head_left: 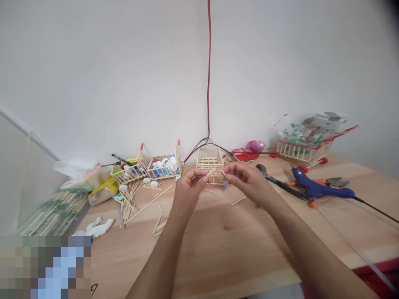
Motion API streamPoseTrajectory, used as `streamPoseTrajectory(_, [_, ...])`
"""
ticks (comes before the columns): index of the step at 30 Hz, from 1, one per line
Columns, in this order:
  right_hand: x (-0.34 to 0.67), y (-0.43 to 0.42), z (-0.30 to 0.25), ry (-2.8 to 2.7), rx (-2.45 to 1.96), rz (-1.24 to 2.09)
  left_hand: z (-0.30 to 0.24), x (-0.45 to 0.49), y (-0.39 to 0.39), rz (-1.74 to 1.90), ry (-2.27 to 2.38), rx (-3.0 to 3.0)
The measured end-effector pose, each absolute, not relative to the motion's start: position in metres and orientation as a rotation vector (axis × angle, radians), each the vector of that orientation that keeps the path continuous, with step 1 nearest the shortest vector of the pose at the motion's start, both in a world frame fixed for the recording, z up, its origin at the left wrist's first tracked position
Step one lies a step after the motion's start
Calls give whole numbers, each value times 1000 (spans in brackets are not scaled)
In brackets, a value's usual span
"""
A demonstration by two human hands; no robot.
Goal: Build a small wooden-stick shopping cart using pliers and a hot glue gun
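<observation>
My left hand (pixel 193 182) is closed in a pinch on a short wooden stick (pixel 212 170) that points up and to the right. Facing it, my right hand (pixel 239 176) pinches another short piece of wooden stick (pixel 223 172) between thumb and fingers. The two pieces are close together but look apart. Just behind both hands stands a small basket built of thin wooden sticks (pixel 202 153), its lower front partly covered by my fingers. A small bluish thing (pixel 224 185), too blurred to name, is below my right fingertips.
Loose sticks (pixel 149 207) and two stick-built baskets (pixel 164 171) with small things in them are at left. At right are a blue glue gun (pixel 321 187), pliers (pixel 338 182) and a stick cart with red wheels (pixel 302 153). A red-black cable (pixel 208 83) runs down the wall.
</observation>
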State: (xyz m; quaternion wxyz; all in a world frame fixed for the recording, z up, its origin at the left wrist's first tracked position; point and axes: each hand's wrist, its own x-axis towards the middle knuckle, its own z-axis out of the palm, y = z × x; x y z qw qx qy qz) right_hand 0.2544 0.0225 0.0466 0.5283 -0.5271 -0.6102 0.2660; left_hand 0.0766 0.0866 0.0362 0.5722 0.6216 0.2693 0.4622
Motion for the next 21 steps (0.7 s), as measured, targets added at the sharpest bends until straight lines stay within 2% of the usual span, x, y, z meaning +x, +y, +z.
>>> streamPoseTrajectory(5, [252, 16, 50, -1455, -1425, 322, 39, 78, 84, 1095, 626, 1482])
streamPoseTrajectory(10, [249, 13, 47, -1477, -1394, 61, 40, 78, 82, 1118, 681, 1601])
streamPoseTrajectory(21, [245, 8, 42, -1430, -1406, 79, 38, 80, 81, 1123, 753, 1741])
